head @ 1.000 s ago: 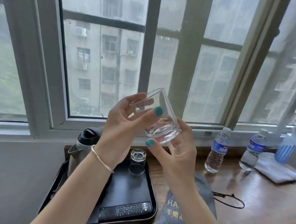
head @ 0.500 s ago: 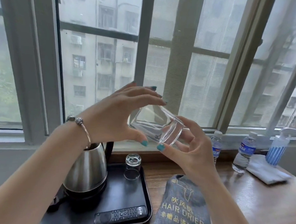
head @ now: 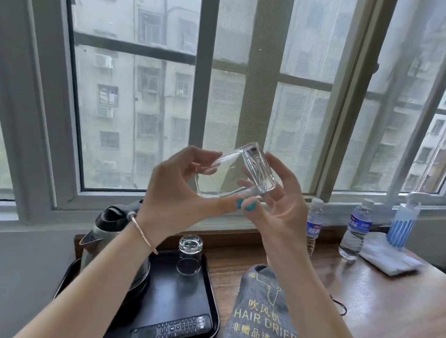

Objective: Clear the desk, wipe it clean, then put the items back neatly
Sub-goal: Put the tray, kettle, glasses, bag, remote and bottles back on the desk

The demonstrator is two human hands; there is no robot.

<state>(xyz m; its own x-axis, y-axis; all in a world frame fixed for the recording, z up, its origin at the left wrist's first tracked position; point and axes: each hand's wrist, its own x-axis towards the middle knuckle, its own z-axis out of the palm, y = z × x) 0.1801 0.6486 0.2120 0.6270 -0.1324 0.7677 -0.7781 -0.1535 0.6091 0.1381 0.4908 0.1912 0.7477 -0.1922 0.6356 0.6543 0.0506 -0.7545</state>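
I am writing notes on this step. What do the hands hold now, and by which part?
Both hands hold one clear glass in the air: the left hand by its open end, the right hand by its thick base.

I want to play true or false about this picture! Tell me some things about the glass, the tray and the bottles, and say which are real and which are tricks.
1. Both hands hold the clear glass up in front of the window. True: the left hand and the right hand both grip it.
2. The remote lies on the wooden desk. False: it lies in the black tray.
3. A second glass stands upside down in the tray. True.
4. The grey bag reads HAIR DRIER. True.
5. There are four water bottles. False: only two show, a nearer one and a farther one.
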